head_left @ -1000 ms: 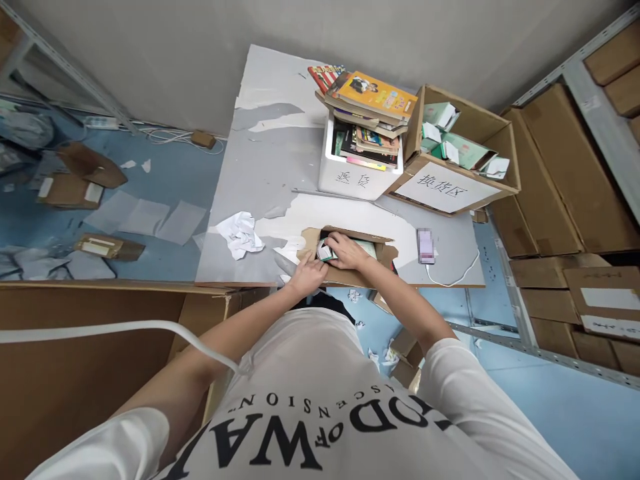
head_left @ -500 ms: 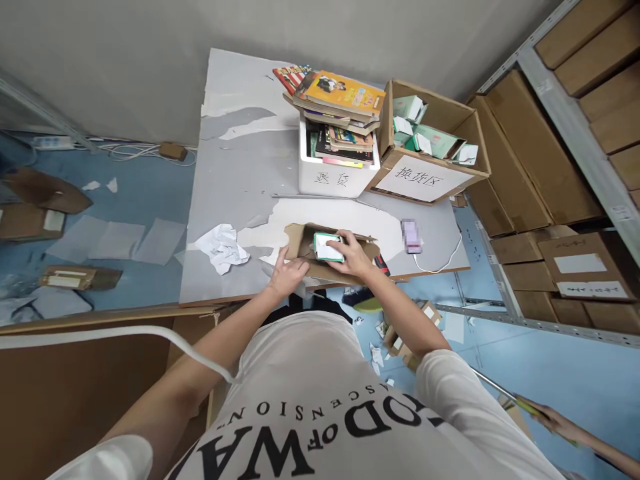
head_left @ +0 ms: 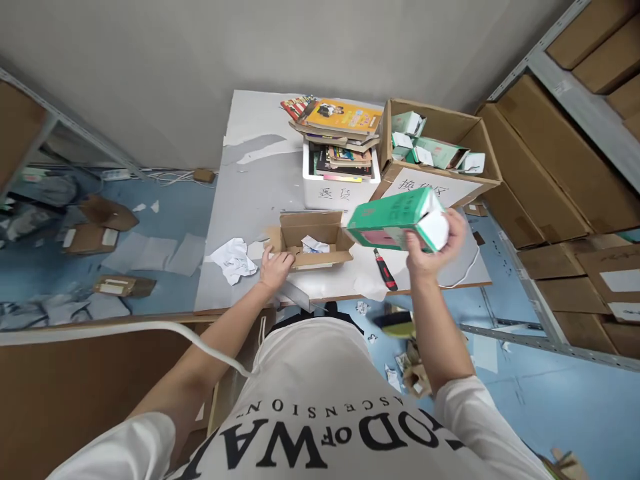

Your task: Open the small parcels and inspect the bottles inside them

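Green carton (head_left: 387, 219) has just come out of the cardboard box (head_left: 310, 230), so inside the box we now see one piece of paper (head_left: 315, 245). Right of the frame's centre, our right hand (head_left: 425, 262) grasps the raised carton by its end; near the centre, our left hand (head_left: 277, 268) grips the box's left corner. We count one carton held, one red-black knife (head_left: 385, 271), one white bin (head_left: 340, 193).

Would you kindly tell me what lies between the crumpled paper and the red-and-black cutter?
In the head view, the small open box, with the left hand at its left end, lies between them.
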`<act>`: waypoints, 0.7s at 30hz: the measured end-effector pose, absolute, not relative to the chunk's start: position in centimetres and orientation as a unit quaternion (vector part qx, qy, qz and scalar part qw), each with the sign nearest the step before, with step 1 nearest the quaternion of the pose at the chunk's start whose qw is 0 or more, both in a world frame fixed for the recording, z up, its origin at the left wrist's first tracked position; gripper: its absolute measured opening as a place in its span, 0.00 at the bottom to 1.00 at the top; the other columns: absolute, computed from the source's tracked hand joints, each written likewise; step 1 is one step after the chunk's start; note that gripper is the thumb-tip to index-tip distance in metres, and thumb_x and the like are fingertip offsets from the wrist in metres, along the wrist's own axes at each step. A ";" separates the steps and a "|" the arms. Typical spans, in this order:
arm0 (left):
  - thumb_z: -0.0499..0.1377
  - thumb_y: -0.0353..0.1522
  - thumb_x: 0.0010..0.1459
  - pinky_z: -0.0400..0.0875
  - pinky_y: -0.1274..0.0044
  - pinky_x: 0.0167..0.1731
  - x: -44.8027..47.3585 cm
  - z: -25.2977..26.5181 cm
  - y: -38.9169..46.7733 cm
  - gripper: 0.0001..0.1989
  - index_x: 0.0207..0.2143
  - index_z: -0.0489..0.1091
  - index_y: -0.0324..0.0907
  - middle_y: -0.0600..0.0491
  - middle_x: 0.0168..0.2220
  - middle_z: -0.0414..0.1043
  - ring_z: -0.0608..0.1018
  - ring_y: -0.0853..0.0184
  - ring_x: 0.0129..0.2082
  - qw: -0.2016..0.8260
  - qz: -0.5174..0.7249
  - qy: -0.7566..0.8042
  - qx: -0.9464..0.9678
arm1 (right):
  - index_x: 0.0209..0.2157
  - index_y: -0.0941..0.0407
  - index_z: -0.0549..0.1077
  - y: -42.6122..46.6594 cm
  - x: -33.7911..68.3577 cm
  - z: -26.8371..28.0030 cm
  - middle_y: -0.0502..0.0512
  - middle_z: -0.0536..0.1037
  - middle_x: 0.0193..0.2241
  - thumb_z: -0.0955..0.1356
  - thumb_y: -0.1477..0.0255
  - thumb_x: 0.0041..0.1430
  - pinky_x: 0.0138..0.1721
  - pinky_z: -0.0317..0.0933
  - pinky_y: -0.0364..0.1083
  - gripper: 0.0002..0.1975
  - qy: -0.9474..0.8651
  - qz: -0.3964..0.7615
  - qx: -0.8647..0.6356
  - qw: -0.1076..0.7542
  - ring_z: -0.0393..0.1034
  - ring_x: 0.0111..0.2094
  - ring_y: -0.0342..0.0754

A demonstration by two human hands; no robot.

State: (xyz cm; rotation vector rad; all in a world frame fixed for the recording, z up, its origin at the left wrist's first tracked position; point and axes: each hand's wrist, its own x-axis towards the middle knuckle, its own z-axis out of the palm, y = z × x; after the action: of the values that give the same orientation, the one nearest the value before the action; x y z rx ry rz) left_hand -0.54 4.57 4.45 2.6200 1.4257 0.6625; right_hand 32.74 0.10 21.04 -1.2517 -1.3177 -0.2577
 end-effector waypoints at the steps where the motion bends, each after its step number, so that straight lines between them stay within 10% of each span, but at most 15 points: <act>1: 0.47 0.25 0.59 0.55 0.60 0.56 -0.7 4.5 5.7 0.13 0.32 0.70 0.45 0.49 0.35 0.76 0.75 0.63 0.35 0.041 0.219 0.475 0.851 | 0.47 0.54 0.64 -0.2 33.7 21.2 0.59 0.63 0.44 0.70 0.57 0.46 0.53 0.55 0.64 0.28 -0.567 -0.123 -0.539 0.610 0.60 0.52 0.59; 11: 0.49 0.24 0.53 0.56 0.61 0.56 -3.6 3.4 11.1 0.12 0.32 0.71 0.43 0.47 0.32 0.75 0.76 0.59 0.38 0.011 0.161 0.544 0.823 | 0.43 0.56 0.67 -1.8 33.6 13.3 0.59 0.65 0.43 0.72 0.59 0.45 0.50 0.60 0.61 0.25 -0.583 -0.024 -0.596 0.552 0.63 0.50 0.58; 21: 0.60 0.46 0.50 0.36 0.50 0.60 0.1 7.5 6.8 0.30 0.53 0.65 0.40 0.38 0.59 0.62 0.59 0.45 0.62 0.021 0.280 0.547 0.789 | 0.44 0.55 0.69 -0.1 29.1 6.3 0.61 0.63 0.46 0.72 0.65 0.47 0.52 0.62 0.56 0.21 -0.663 0.142 -0.562 0.474 0.63 0.51 0.55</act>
State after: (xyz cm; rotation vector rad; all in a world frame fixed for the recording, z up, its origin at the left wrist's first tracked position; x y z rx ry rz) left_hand 0.09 6.81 7.48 2.4448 1.6970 0.8673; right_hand 29.15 -0.10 6.25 -1.3762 -1.6213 0.3482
